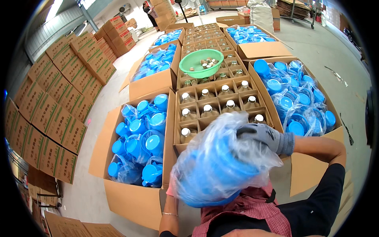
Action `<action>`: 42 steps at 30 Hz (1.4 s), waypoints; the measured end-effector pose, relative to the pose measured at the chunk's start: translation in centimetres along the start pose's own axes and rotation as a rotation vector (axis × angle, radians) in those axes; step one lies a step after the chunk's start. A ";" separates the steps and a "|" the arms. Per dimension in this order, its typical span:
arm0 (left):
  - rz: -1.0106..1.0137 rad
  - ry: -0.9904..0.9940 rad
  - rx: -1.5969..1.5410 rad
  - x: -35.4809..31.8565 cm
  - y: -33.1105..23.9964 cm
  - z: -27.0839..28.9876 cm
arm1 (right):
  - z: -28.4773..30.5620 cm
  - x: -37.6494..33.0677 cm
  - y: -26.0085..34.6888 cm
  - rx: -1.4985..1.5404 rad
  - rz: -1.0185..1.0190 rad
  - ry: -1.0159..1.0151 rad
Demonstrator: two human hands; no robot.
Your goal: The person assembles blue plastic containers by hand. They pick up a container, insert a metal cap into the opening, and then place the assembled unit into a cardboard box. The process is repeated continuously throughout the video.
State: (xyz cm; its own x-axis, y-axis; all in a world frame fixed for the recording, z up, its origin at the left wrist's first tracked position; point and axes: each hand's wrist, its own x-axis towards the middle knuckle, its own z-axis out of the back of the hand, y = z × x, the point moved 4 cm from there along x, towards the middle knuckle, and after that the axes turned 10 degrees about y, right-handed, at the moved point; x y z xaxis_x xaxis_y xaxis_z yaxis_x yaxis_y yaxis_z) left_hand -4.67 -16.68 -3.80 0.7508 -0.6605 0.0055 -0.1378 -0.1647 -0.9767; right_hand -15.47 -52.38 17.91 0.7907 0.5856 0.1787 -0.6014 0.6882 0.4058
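Up close, right hand (265, 136) in a grey knit glove, fingers clamped on top of a clear plastic bag (221, 154) wrapped round a blue plastic jug (215, 185). Left hand (170, 191) mostly hidden beneath the bag's lower left edge, only a pink sliver showing; grip impossible to tell. Just beyond the right hand, a divided carton (221, 104) of capped glass bottles. Farther beyond, a green basin (199, 61) resting on more bottles. To the left of the left hand, a cardboard box (130, 201) of bagged blue jugs.
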 end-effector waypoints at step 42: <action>-0.682 -0.525 -0.643 3.0 -7.0 3.5 | -9.6 31.1 2.8 0.273 0.180 -0.372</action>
State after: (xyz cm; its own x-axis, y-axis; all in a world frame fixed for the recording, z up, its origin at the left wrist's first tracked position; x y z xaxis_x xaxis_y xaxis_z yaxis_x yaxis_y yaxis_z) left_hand 0.77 -14.97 2.29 0.9604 0.0886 0.2640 0.2160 -0.8354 -0.5055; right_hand 6.34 -28.08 16.00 0.6943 0.4575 0.5555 -0.7195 0.4235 0.5505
